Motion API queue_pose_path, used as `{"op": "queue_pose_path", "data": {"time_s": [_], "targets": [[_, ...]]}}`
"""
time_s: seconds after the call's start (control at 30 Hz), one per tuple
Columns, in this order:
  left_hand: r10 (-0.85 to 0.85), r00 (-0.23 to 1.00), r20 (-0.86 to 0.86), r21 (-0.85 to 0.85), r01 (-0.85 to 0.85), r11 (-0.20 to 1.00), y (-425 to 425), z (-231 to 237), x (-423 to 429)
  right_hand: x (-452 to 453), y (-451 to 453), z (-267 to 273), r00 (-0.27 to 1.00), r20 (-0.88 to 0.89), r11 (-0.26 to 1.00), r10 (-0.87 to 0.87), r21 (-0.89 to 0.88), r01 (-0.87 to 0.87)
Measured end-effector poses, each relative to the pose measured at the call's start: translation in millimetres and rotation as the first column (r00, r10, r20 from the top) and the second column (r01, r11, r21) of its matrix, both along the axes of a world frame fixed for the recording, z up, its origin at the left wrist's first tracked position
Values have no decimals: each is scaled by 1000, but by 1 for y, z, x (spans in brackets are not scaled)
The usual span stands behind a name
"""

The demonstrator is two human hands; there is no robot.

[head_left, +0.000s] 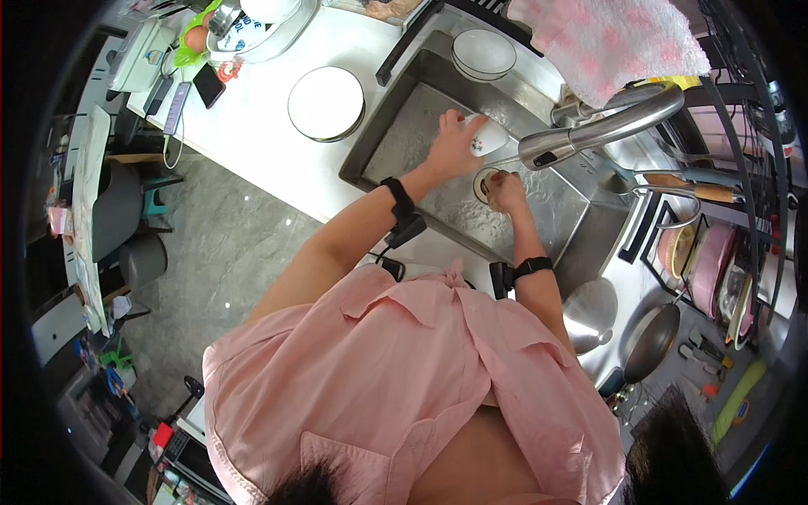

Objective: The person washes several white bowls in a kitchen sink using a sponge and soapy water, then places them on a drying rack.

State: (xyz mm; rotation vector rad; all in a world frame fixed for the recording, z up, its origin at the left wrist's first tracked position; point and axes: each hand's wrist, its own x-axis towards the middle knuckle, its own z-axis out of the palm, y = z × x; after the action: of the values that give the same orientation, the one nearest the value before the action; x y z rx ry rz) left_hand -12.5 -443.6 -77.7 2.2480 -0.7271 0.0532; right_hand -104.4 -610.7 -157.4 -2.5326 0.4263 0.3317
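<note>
In the stainless steel sink [404, 120], my left hand [451, 148] grips a small white bowl [490, 137] with a floral print, tilted on its side. Lower and to the right, my right hand [512, 192] is closed around a tan scrubber [497, 194], blurred and partly covered by the fingers. It hovers over the drain [483, 184], hiding part of it. A thin stream of water runs from the faucet [546, 148] between the bowl and my right hand. Water wets the sink floor.
Stacked white bowls [484, 53] sit at the sink's far edge. A stack of white plates [326, 104] stands on the left counter, with a phone [208, 86] farther off. A pink-and-white towel [612, 44] hangs above the faucet. At right are a frying pan [651, 344] and a dish rack [663, 284].
</note>
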Motion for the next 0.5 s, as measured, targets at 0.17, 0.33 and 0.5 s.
{"op": "queue_pose_path", "data": {"time_s": [0.17,0.33,0.5], "targets": [[-13,897,-443,49,38,998,-56,-9,-15,-17,-12,-11,995,-36,995,-92,26,93],[-149,945,-291,-105,124,987,-59,-14,-28,-39,-24,-20,979,-108,978,-172,103,184],[-189,981,-44,-35,187,982,-17,9,-16,-52,-34,-27,969,-154,958,-191,183,218]]}}
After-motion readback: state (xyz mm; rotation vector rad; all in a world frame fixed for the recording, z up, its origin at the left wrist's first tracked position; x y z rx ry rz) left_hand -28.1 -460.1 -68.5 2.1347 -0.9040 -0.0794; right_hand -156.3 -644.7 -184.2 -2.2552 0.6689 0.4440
